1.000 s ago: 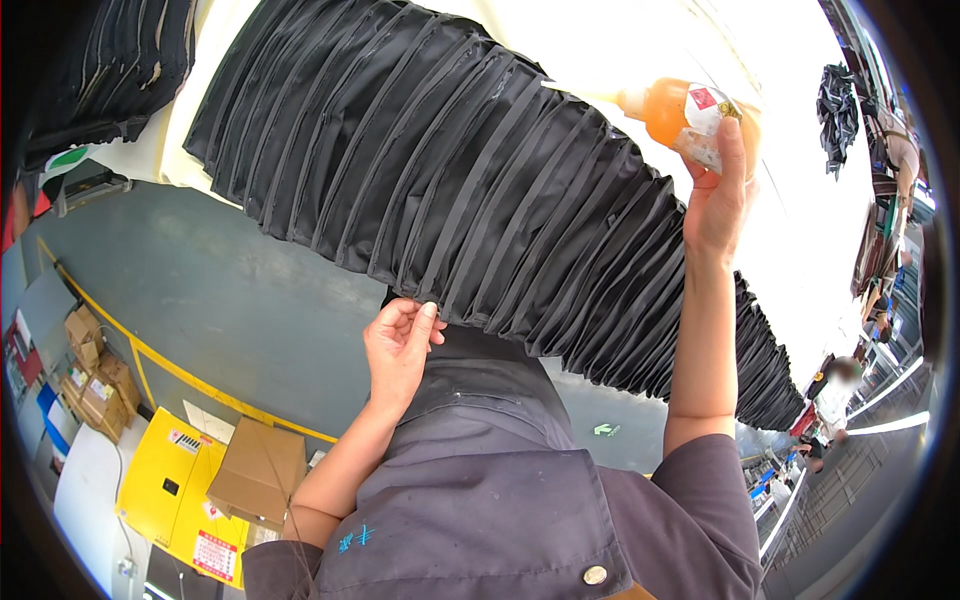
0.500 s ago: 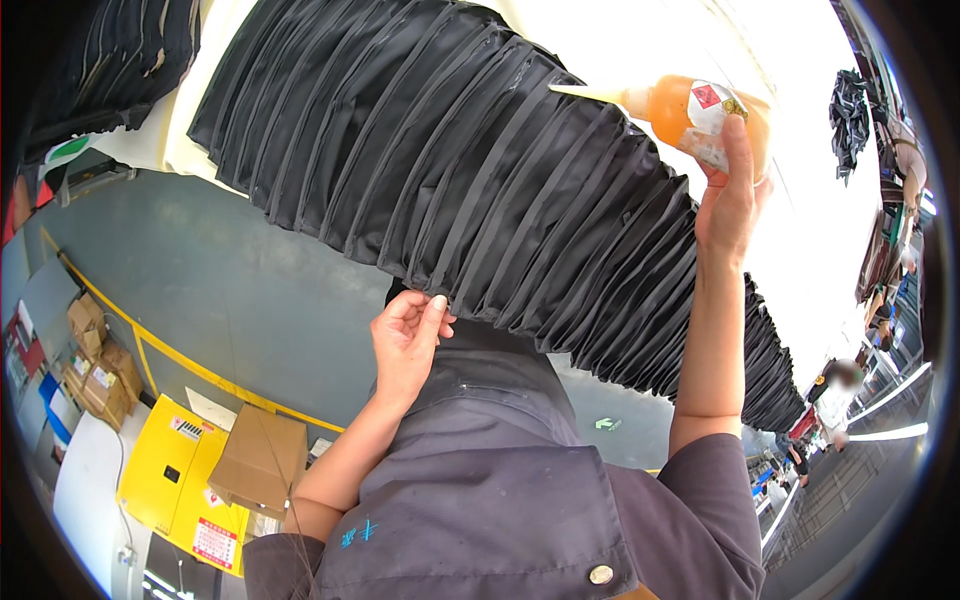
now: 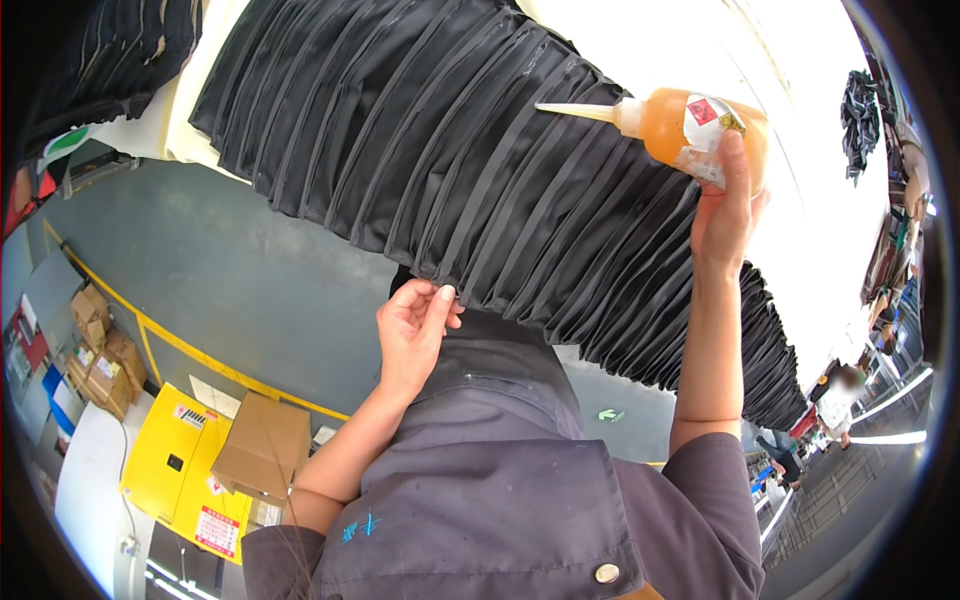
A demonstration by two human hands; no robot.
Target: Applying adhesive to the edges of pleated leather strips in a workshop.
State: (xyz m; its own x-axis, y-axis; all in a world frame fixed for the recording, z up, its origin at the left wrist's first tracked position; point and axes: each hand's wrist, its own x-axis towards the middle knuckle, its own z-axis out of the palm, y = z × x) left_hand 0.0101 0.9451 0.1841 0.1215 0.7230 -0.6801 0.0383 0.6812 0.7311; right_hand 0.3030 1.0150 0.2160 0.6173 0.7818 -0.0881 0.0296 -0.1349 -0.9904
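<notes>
A long row of overlapping black fabric pieces lies fanned out along the edge of a pale-covered table. At its near edge my left hand pinches the end of one piece between thumb and fingertips. My right hand is wrapped round a squeeze bottle of orange liquid, held tilted on its side above the row. The bottle's thin pale nozzle points left, its tip over the upper part of the strips. Whether the tip touches the fabric I cannot tell.
Another stack of dark pieces sits at the far left. On the lower left stand a yellow cabinet, an open cardboard box and smaller cartons. A black bundle lies on the table's right; people are beyond.
The bottle has moved slightly down and left over the strips, its nozzle now nearer their middle. My left hand keeps its pinch at the near edge.
</notes>
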